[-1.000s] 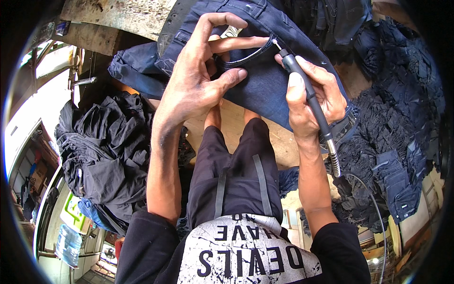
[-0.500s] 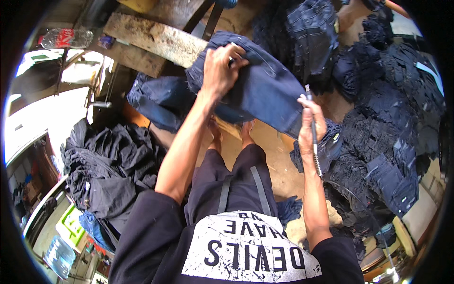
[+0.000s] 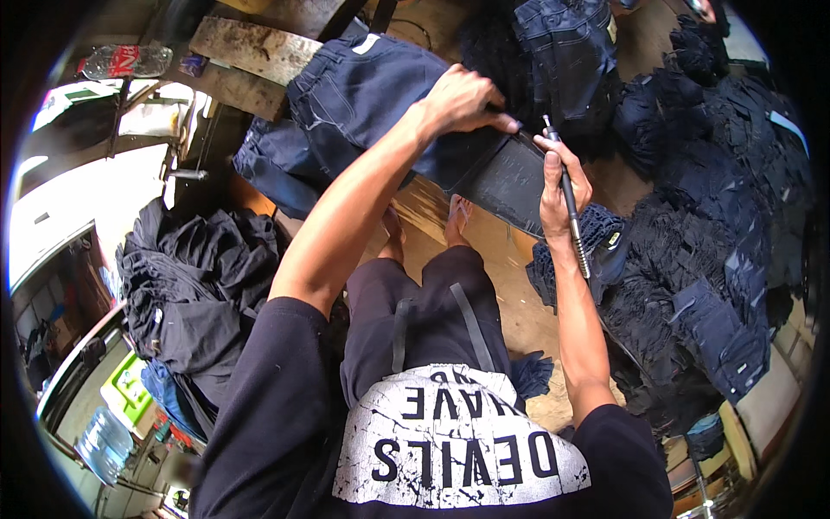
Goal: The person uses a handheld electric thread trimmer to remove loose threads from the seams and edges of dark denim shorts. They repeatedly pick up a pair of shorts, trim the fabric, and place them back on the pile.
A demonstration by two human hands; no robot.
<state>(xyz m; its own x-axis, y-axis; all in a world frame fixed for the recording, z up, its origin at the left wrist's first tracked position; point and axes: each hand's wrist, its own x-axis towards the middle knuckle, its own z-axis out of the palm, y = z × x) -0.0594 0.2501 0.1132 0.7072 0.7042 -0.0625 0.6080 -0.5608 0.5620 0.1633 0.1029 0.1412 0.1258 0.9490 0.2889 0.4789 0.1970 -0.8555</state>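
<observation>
Dark blue jeans [image 3: 372,104] are spread over a narrow board in front of me, with the waistband at the upper left. Past the cloth the bare, scuffed dark end of the board [image 3: 510,186] shows. My left hand [image 3: 467,99] is closed on the jeans at the far edge of this board end, its thumb toward the right. Between the thumb and fingers of my right hand [image 3: 564,186] is a slim pen-shaped handpiece [image 3: 568,195], tip up, with a spring sleeve at its lower end. This hand is beside the board's right end.
Dark garments are heaped at the right [image 3: 666,233], and a black cloth pile [image 3: 199,303] lies at the left. More jeans [image 3: 566,60] hang at the back. A worn wooden plank [image 3: 251,48] and clear bottle [image 3: 130,62] are at the upper left. My feet are below the board.
My left hand has moved right along the jeans toward the board's end. The jeans have shifted left, baring the dark board. My right hand with the handpiece has risen slightly.
</observation>
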